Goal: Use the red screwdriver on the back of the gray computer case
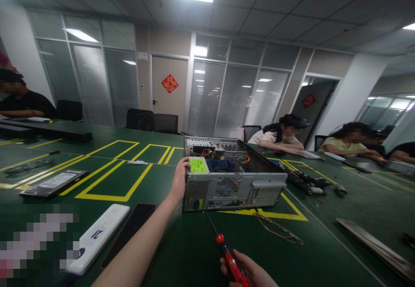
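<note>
The open computer case (pixel 241 192) sat on the table (pixel 181 243), apparently at a fastener step. At its left corner rested the left grip (pixel 179 180), pinch unclear; before it, the right grip (pixel 254 269) clasped a screwdriver (pixel 228 253). The next move seemingly called for tip alignment.

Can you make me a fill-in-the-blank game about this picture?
1. The left hand touches the open computer case.
The right hand holds a ____.
2. The tape lines on the green table are ____.
3. The diamond-shaped sign on the pale door is mostly ____.

Missing words: screwdriver; yellow; red.
</note>
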Available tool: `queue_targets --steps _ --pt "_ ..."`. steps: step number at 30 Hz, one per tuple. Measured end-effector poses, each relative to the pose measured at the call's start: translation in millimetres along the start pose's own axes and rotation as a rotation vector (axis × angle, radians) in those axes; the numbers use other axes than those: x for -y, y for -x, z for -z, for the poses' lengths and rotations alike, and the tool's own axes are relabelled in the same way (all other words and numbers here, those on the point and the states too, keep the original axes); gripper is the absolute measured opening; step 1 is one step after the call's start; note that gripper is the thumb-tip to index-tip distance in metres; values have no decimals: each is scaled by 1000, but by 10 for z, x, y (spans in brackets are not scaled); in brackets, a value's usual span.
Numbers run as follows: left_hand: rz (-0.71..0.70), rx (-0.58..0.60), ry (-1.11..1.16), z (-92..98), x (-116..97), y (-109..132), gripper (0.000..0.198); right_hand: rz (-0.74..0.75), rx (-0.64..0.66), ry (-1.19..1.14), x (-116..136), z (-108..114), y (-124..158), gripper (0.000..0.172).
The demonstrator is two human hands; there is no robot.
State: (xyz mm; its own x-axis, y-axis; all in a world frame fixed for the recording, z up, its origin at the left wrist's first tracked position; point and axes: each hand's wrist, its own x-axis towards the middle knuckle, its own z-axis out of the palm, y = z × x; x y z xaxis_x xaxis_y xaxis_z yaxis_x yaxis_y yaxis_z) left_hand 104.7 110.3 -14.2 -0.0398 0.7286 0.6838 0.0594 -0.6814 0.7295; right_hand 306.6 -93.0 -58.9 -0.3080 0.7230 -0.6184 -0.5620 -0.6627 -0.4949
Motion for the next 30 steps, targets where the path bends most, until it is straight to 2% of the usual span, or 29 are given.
queue_targets --steps 7,12,16,21,26,30 --pt "-4 -6 5 -7 34 -7 46 5 48 -14 -18 0 -1 40" --pt "-11 -12 2 -4 32 -8 46 -69 85 94 8 -16 60 50" --pt "2 -3 4 -1 23 -8 47 -61 75 57 27 -24 73 57" --pt "4 -4 15 0 18 -5 48 10 11 -38 21 -18 57 42" --pt "0 -2 15 -1 14 -2 47 -24 20 -55 -15 2 21 41" --pt "-11 -8 9 -5 29 -9 49 -5 53 -47 -28 59 -20 32"
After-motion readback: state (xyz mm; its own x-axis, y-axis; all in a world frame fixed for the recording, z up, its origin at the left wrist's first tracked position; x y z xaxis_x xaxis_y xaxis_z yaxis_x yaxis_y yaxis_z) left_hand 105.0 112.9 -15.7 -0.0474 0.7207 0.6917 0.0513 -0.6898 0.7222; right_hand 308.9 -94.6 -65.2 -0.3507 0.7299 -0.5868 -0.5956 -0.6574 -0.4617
